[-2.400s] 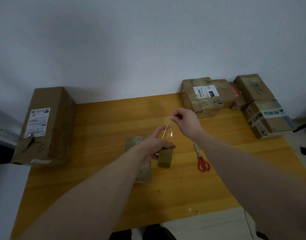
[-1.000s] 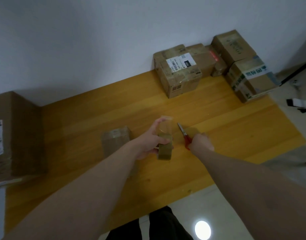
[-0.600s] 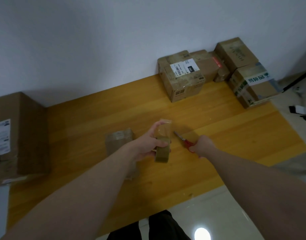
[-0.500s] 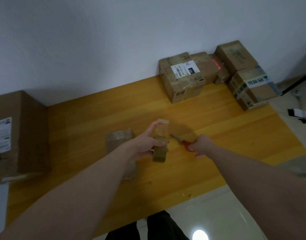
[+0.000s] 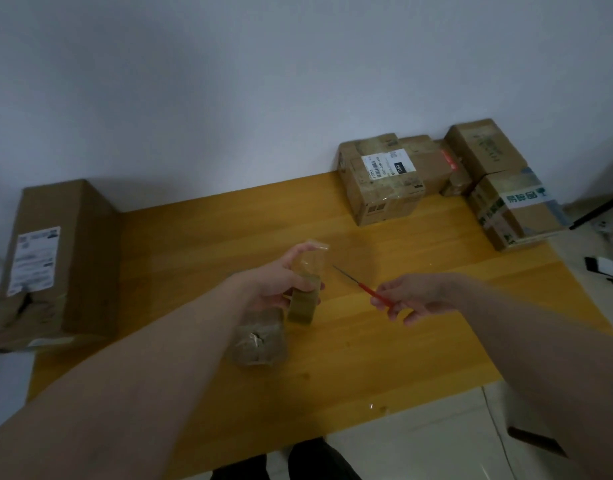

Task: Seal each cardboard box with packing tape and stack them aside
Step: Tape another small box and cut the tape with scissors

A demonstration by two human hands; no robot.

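Carton (image 5: pixel 52 261), tall and labelled, stands at the tabletop's (image 5: pixel 419 341) left edge. Left hand (image 5: pixel 281 282) curls round the packing tape roll (image 5: pixel 303 301), one strip (image 5: pixel 313 259) drawn upward, presumably for cutting, above a small box (image 5: pixel 260 342) mid-table. Right hand (image 5: pixel 412 296) grips red-handled scissors (image 5: pixel 360 285), blades aimed at the strip. Boxes (image 5: pixel 381 181) cluster at the far right corner.

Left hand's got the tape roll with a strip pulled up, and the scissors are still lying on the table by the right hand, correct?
Not quite. In the head view the right hand holds the scissors raised, blades toward the strip. The left hand does hold the tape roll.
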